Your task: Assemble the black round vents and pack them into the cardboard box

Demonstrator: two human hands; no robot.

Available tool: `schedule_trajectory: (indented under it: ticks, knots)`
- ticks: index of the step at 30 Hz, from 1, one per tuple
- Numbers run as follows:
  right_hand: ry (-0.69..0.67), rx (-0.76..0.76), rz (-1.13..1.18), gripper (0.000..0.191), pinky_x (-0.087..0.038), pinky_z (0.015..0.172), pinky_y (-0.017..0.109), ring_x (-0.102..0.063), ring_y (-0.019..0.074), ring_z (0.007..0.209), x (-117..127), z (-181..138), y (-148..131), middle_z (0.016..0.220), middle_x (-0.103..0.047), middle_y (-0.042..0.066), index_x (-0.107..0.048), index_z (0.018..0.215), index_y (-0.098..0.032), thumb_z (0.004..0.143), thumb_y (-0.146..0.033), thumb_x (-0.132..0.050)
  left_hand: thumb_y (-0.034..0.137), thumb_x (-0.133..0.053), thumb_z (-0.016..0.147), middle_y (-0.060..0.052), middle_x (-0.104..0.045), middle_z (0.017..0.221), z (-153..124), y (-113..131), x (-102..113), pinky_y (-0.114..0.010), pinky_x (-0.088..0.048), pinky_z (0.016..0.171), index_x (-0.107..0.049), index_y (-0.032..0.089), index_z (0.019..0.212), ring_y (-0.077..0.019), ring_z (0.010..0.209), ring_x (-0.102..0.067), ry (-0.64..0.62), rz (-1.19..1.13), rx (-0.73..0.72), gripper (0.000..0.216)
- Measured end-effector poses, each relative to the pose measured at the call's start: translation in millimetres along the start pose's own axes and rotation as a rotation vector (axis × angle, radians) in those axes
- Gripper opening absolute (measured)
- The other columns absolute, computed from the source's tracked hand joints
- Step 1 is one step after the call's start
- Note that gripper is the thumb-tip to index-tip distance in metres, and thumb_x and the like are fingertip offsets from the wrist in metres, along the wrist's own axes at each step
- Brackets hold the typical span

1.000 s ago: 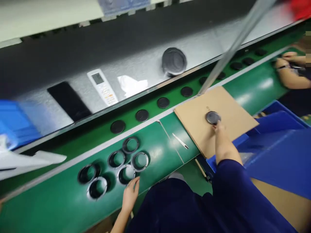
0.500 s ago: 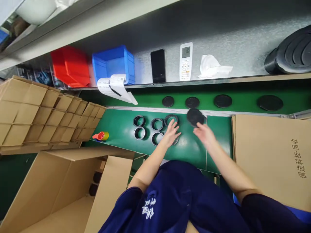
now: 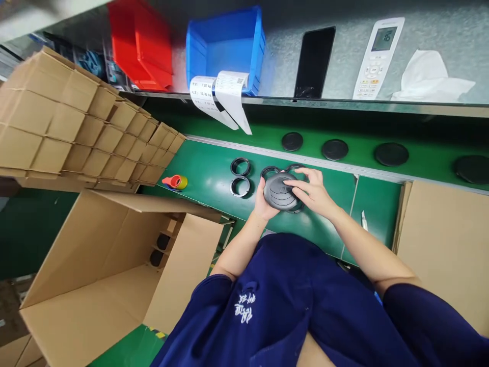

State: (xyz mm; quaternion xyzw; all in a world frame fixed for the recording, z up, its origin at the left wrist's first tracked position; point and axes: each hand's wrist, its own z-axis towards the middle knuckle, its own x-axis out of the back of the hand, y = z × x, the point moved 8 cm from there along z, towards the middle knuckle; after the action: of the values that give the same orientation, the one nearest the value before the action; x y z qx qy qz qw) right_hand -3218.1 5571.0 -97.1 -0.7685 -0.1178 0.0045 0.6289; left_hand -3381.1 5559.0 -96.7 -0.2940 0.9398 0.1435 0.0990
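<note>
A round black cap (image 3: 280,191) with curved ridges on its face lies in my left hand (image 3: 263,205), which grips its left edge from beneath. My right hand (image 3: 314,192) is over the cap's right side, its fingers apart and the fingertips touching the top face. Under and behind the cap are black rings (image 3: 270,171) on the green workbench (image 3: 206,168), partly hidden by the cap and hands. Farther left, two more black rings (image 3: 240,186) lie one in front of the other.
Several black discs (image 3: 334,149) line the back strip. A knife (image 3: 364,220) and a cardboard box (image 3: 446,250) are at right. A tape roll (image 3: 178,182), stacked cardboard dividers (image 3: 57,122) and an open carton (image 3: 95,295) are at left. Above, the shelf holds a blue bin (image 3: 225,46), phone (image 3: 315,61) and remote (image 3: 379,58).
The black disc has come from the right hand's far reach to between both hands. My left hand has taken hold of it. The view has shifted closer and to the left.
</note>
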Motion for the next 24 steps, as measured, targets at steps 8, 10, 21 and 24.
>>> schedule_trajectory:
  ticks: [8,10,21,24]
  knots:
    - [-0.088,-0.061,-0.050,0.065,-0.030,0.125,0.062,-0.039,0.0352,0.141,-40,2,2,0.147,-0.056,0.010,-0.085,0.114,-0.030,0.107,-0.067,-0.032,0.067,-0.038,0.104,-0.015,-0.075,0.125,-12,-2,11,-0.059,-0.050,0.111,-0.063,0.018,0.141,-0.0338,0.125,-0.069,-0.107,0.018,0.165,0.067]
    - [-0.091,-0.107,0.026,0.071,-0.032,0.125,0.059,-0.043,0.0333,0.141,-40,3,1,0.146,-0.057,0.009,-0.084,0.115,-0.029,0.107,-0.069,-0.026,0.068,-0.038,0.104,-0.017,-0.074,0.126,-15,1,9,-0.061,-0.049,0.112,-0.063,0.016,0.141,-0.0357,0.129,-0.066,-0.133,-0.013,0.170,0.069]
    - [0.001,-0.229,0.104,0.079,-0.033,0.127,0.055,-0.046,0.0296,0.144,-43,-5,4,0.148,-0.058,0.008,-0.074,0.138,-0.032,0.108,-0.069,-0.011,0.074,-0.040,0.101,-0.022,-0.076,0.117,-13,7,30,-0.059,-0.054,0.106,-0.068,0.009,0.128,-0.0361,0.118,-0.072,-0.057,0.015,0.187,0.075]
    - [-0.013,-0.163,0.060,0.081,-0.031,0.128,0.057,-0.041,0.0305,0.148,-52,-17,3,0.159,-0.048,0.008,-0.066,0.148,-0.033,0.107,-0.068,-0.005,0.073,-0.040,0.101,-0.021,-0.078,0.111,-11,8,35,-0.056,-0.056,0.104,-0.070,0.009,0.125,-0.0347,0.115,-0.073,-0.013,0.037,0.179,0.074]
